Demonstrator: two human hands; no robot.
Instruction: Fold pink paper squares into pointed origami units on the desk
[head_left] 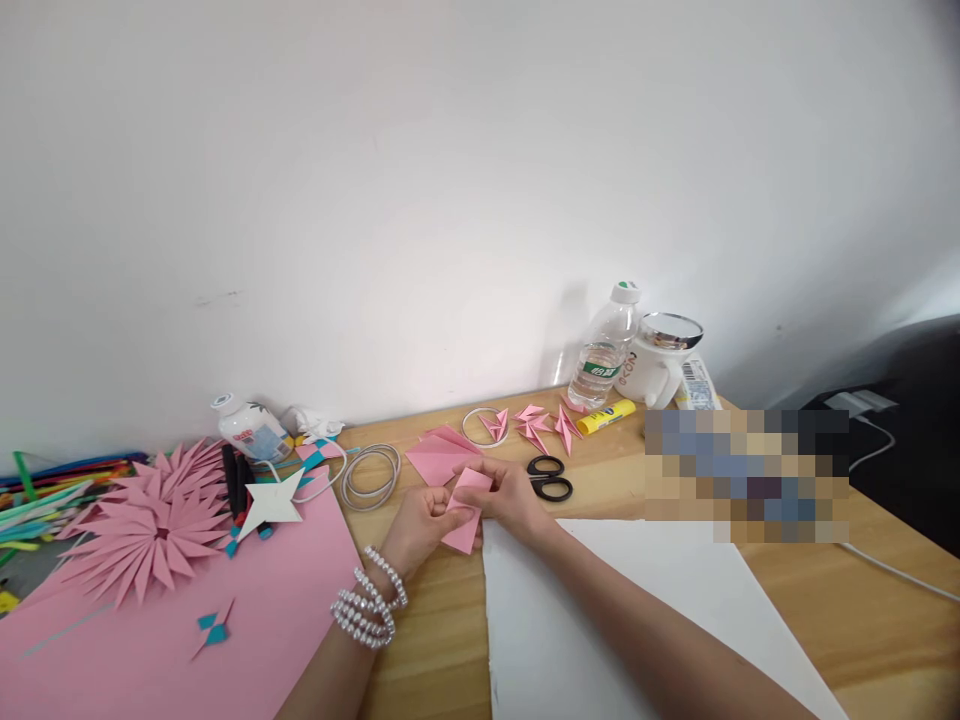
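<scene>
Left hand (427, 522) + right hand (506, 497): both grip folded pink paper (466, 520) | scissors (551, 478): just beside right hand | far-right item: pixelated, unclear

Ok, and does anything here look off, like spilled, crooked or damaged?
Only small things: a dark scuff marks the wall above the white bottle, and the left edge of the white sheet looks slightly ragged. No spill shows, and the folded pink paper in the left hand and right hand looks undamaged.

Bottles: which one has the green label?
The clear bottle, on the right beside the white mug. The other bottle, far to the left, is white with red and blue print.
</scene>
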